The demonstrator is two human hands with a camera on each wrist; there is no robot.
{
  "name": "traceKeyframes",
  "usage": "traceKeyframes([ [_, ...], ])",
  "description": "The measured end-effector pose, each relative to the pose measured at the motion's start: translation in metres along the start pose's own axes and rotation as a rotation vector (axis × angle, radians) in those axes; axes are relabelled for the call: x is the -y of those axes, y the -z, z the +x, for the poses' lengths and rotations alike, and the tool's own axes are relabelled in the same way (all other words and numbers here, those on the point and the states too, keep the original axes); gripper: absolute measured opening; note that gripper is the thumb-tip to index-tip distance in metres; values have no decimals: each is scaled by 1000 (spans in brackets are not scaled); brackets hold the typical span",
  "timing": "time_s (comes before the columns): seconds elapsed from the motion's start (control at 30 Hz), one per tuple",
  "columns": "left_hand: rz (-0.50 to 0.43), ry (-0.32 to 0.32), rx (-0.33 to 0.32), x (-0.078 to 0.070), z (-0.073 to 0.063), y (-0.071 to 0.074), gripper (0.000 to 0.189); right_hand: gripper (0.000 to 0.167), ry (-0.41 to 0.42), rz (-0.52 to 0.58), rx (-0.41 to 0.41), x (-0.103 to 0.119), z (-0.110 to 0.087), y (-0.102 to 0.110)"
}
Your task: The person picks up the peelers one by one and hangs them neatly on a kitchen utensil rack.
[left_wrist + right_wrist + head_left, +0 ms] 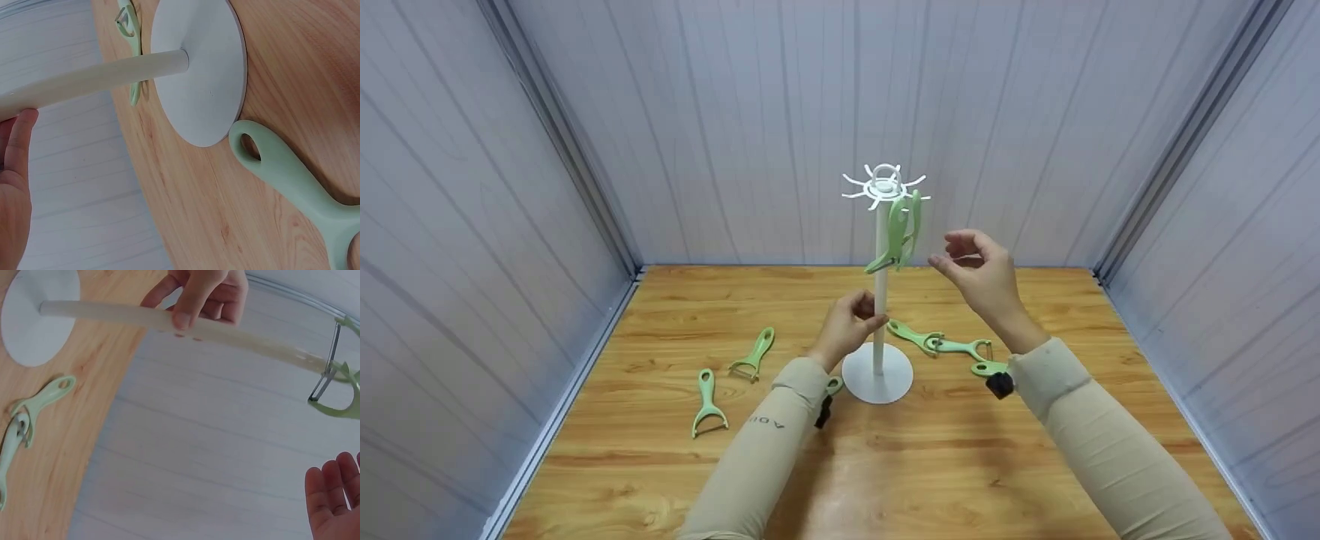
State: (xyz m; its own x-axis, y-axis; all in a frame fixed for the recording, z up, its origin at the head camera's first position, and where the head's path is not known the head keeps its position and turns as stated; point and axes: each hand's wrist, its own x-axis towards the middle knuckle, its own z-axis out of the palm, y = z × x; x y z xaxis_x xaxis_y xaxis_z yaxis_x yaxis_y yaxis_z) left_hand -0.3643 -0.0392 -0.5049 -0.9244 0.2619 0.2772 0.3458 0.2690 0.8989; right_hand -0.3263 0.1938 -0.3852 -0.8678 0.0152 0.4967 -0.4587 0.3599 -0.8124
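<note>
A white stand (880, 292) with a round base and a ring of hooks on top rises from the table. My left hand (849, 324) grips its pole between thumb and fingers, about midway up. Two green peelers (897, 229) hang from hooks on the right side of the stand, blades downward. To the right of them my right hand (976, 271) is held in the air, fingers loosely bent, holding nothing. In the right wrist view its fingers (332, 486) show apart from the hanging peelers (343, 402).
Two peelers (707, 401) lie on the table at left. Several more (915, 337) lie right of the base, two overlapping. Another peeler (287, 174) lies by the base, partly behind my left sleeve in the head view. Panel walls (810, 135) enclose the wooden table (922, 480).
</note>
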Motion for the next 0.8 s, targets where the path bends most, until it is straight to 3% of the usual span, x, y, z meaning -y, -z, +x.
traceKeyframes([
  [0.33,-2,2,5,0,1,0,12,34,3,-87,-5,-21,-8,25],
  [0.8,4,3,0,-1,1,1,12,44,-57,-194,55,-50,-19,50],
])
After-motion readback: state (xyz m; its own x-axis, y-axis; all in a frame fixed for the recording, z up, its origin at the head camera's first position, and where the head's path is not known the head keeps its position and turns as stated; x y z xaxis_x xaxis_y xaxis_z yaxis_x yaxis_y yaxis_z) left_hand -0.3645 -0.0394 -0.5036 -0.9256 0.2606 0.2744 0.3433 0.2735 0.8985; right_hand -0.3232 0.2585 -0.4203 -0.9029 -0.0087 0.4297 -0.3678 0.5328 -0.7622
